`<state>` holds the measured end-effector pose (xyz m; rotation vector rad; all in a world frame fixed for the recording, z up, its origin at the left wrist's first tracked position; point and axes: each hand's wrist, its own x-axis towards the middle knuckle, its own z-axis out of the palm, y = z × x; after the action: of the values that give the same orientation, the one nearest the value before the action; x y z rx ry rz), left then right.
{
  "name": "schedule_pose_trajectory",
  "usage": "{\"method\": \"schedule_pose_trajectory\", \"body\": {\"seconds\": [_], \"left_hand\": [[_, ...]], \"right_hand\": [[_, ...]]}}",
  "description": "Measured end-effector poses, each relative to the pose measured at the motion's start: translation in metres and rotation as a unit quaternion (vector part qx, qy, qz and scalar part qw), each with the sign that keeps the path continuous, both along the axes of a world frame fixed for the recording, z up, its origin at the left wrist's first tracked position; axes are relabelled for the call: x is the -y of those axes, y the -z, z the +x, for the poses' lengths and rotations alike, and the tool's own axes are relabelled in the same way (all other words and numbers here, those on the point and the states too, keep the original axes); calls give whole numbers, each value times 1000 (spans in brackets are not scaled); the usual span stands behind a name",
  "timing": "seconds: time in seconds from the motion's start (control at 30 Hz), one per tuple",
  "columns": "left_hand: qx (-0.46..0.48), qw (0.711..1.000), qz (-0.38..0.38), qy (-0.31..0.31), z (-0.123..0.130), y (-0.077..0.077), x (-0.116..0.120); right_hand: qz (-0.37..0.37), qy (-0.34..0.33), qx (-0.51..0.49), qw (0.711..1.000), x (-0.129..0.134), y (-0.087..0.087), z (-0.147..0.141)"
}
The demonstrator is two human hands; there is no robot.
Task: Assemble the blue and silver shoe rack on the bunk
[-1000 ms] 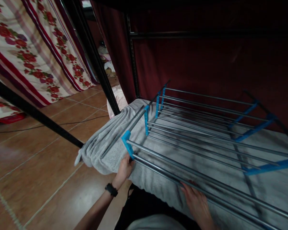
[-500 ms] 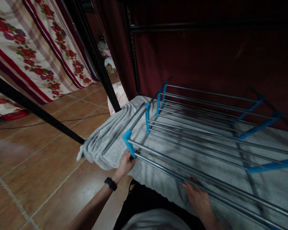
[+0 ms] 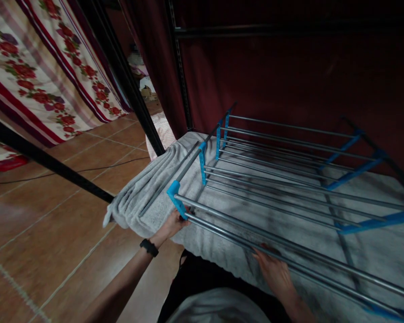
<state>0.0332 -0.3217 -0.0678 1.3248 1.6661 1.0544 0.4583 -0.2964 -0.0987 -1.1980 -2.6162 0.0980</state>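
Observation:
A rack of grey metal tubes with blue plastic joints (image 3: 177,197) lies on a grey blanket (image 3: 161,197). My left hand (image 3: 175,223), with a black band at the wrist, is closed on the lower end of the nearest left blue joint, where the front tubes enter it. Farther right, my right hand (image 3: 272,269) grips the front tubes from below, its fingers partly hidden behind them. A loose-looking grey tube (image 3: 170,177) rests on the blanket left of the rack.
Black metal posts (image 3: 128,85) and a slanting black bar (image 3: 50,161) stand at the left. Behind the rack hangs a dark red curtain (image 3: 272,80). A floral curtain (image 3: 47,76), tiled floor (image 3: 54,211) and a thin cable (image 3: 97,169) are at the left.
The view has shifted slightly, so the rack and both hands appear a little farther left. More of a blue joint shows at the bottom right. Both hands keep their hold.

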Motion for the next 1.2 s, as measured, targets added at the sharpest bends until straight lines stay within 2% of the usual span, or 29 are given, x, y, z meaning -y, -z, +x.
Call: {"method": "schedule_pose_trajectory", "body": {"seconds": [0.17, 0.3, 0.6, 0.8, 1.0, 1.2], "left_hand": [[-12, 1000, -4, 2, 0, -5, 1], [-18, 1000, -4, 1, 1, -4, 0], [-20, 1000, 2, 0, 1, 4, -1], [-7, 1000, 2, -9, 4, 0, -2], [-4, 1000, 4, -7, 9, -9, -2], [-25, 999, 9, -24, 11, -7, -1]], "right_hand": [[-24, 8, 5, 1000, 1, 0, -1], [-35, 9, 11, 999, 0, 2, 1], [6, -11, 12, 1000, -1, 2, 1], [43, 6, 31, 999, 3, -1, -7], [21, 11, 53, 998, 2, -4, -15], [-11, 18, 30, 999, 1, -12, -17]]}}
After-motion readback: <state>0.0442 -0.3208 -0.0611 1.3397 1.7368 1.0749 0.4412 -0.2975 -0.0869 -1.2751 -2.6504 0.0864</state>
